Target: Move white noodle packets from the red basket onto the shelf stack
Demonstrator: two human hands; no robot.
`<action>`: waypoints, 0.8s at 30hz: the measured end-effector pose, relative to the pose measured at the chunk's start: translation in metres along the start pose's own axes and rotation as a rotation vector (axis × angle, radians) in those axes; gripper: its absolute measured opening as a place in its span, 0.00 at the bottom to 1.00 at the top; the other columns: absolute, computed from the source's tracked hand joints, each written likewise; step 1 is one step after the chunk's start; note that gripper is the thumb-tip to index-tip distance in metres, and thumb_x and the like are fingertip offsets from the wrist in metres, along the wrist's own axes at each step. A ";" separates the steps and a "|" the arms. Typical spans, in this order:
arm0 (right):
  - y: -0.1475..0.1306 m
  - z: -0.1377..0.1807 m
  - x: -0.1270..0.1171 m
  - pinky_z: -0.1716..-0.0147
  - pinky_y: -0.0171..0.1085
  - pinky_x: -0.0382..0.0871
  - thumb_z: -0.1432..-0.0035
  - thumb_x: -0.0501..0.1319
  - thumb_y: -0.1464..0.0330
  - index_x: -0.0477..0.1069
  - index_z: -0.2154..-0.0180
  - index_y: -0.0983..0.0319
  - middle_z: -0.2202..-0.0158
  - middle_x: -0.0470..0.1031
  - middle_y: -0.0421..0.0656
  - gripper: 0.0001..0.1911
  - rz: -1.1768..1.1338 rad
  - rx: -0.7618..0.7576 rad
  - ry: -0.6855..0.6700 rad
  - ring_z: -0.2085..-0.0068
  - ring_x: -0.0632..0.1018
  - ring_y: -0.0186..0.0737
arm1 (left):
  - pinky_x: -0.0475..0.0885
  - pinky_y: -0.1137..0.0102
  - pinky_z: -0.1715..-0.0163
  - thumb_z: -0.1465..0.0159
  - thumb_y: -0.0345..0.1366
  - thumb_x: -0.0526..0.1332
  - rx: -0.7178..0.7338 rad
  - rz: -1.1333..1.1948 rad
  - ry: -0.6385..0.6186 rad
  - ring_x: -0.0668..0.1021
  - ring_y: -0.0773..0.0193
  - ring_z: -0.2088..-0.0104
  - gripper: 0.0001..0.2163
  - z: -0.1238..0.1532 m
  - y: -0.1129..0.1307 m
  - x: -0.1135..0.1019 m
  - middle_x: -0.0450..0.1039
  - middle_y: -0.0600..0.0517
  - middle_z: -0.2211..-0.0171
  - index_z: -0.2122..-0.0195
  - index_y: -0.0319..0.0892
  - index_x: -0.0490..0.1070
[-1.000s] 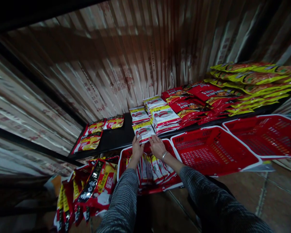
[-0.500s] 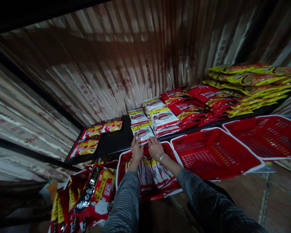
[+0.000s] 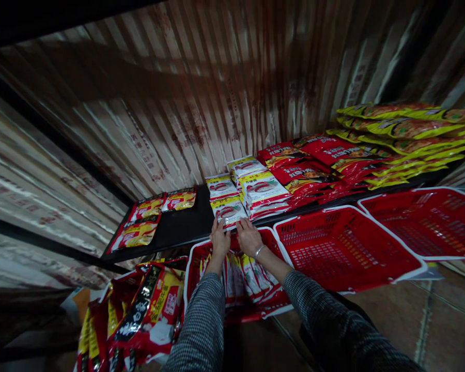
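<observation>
Both my hands rest at the front edge of a black shelf [image 3: 178, 227]. My left hand [image 3: 219, 243] and my right hand [image 3: 249, 237] press, fingers together, on the near end of a small stack of white and yellow packets [image 3: 228, 209]. Taller stacks of the same packets [image 3: 261, 191] stand just behind and to the right. Below my wrists sits a red basket [image 3: 194, 256] with several packets standing upright in it. My right wrist wears a bracelet.
Two red baskets [image 3: 333, 248] [image 3: 430, 222] sit to the right. Red packets [image 3: 306, 165] and yellow-green packets [image 3: 406, 129] are piled on the right of the shelf, red-yellow packets [image 3: 147, 214] on the left. More red bags [image 3: 147, 310] hang at lower left. Corrugated wall behind.
My hands have stayed on the front packet stack, shifting only slightly. The view has tilted a little.
</observation>
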State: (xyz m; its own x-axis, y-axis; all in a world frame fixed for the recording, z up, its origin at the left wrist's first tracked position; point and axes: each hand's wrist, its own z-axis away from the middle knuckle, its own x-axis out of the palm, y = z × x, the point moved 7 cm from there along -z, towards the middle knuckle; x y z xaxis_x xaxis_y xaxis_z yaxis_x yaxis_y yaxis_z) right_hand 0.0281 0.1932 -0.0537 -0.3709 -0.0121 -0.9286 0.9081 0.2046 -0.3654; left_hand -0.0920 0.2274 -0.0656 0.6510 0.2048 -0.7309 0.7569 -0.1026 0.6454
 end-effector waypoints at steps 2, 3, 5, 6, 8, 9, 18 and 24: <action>0.000 0.000 0.000 0.43 0.51 0.58 0.42 0.51 0.73 0.55 0.38 0.72 0.34 0.52 0.59 0.30 -0.004 0.003 -0.007 0.35 0.53 0.53 | 0.59 0.54 0.41 0.44 0.27 0.59 -0.011 -0.008 -0.009 0.62 0.49 0.38 0.23 0.000 0.001 0.000 0.56 0.43 0.36 0.45 0.43 0.66; 0.000 0.000 0.000 0.43 0.51 0.58 0.42 0.51 0.74 0.54 0.38 0.72 0.34 0.52 0.59 0.30 -0.007 0.004 -0.010 0.35 0.53 0.53 | 0.59 0.54 0.41 0.44 0.27 0.59 -0.013 -0.012 -0.015 0.62 0.49 0.38 0.23 0.000 0.002 0.000 0.55 0.42 0.35 0.45 0.42 0.66; 0.000 -0.001 0.000 0.44 0.52 0.59 0.42 0.51 0.74 0.54 0.38 0.72 0.34 0.51 0.58 0.30 -0.013 0.007 -0.016 0.35 0.53 0.54 | 0.59 0.54 0.41 0.43 0.27 0.59 -0.020 -0.019 -0.021 0.62 0.49 0.38 0.23 0.001 0.004 0.000 0.55 0.42 0.35 0.45 0.42 0.66; 0.000 -0.001 0.000 0.44 0.52 0.59 0.42 0.51 0.74 0.54 0.38 0.72 0.34 0.51 0.59 0.30 -0.014 0.007 -0.017 0.35 0.53 0.54 | 0.59 0.54 0.41 0.43 0.28 0.58 -0.023 -0.021 -0.022 0.62 0.49 0.38 0.23 0.001 0.005 0.000 0.54 0.41 0.35 0.44 0.41 0.65; 0.001 -0.001 0.000 0.44 0.52 0.59 0.42 0.51 0.75 0.54 0.38 0.73 0.34 0.51 0.59 0.30 -0.014 0.005 -0.018 0.35 0.53 0.54 | 0.59 0.54 0.41 0.43 0.28 0.58 -0.028 -0.022 -0.024 0.62 0.49 0.38 0.23 0.001 0.005 -0.001 0.54 0.41 0.35 0.44 0.40 0.65; 0.001 -0.001 0.001 0.44 0.52 0.59 0.42 0.51 0.75 0.54 0.38 0.73 0.34 0.51 0.59 0.30 -0.011 0.002 -0.017 0.35 0.53 0.54 | 0.59 0.54 0.41 0.43 0.28 0.58 -0.028 -0.019 -0.026 0.62 0.49 0.38 0.23 0.001 0.005 0.000 0.53 0.41 0.35 0.44 0.40 0.65; -0.003 0.002 0.003 0.42 0.52 0.58 0.42 0.50 0.75 0.54 0.38 0.74 0.34 0.51 0.59 0.30 0.015 -0.027 0.018 0.34 0.52 0.54 | 0.59 0.55 0.41 0.43 0.28 0.58 -0.053 -0.001 -0.026 0.58 0.49 0.36 0.26 0.000 0.003 0.002 0.44 0.40 0.32 0.41 0.42 0.62; -0.003 0.003 0.004 0.42 0.51 0.58 0.44 0.52 0.75 0.54 0.38 0.73 0.34 0.52 0.58 0.32 0.006 -0.041 0.002 0.34 0.53 0.53 | 0.57 0.54 0.40 0.44 0.26 0.58 -0.047 0.038 0.005 0.56 0.49 0.35 0.26 -0.001 -0.003 0.005 0.46 0.41 0.33 0.42 0.43 0.63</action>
State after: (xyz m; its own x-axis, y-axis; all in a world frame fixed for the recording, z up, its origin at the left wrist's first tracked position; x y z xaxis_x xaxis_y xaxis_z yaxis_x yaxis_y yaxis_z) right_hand 0.0240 0.1900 -0.0563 -0.3659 -0.0093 -0.9306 0.9015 0.2449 -0.3569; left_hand -0.0913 0.2295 -0.0713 0.6789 0.2061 -0.7047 0.7281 -0.0647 0.6824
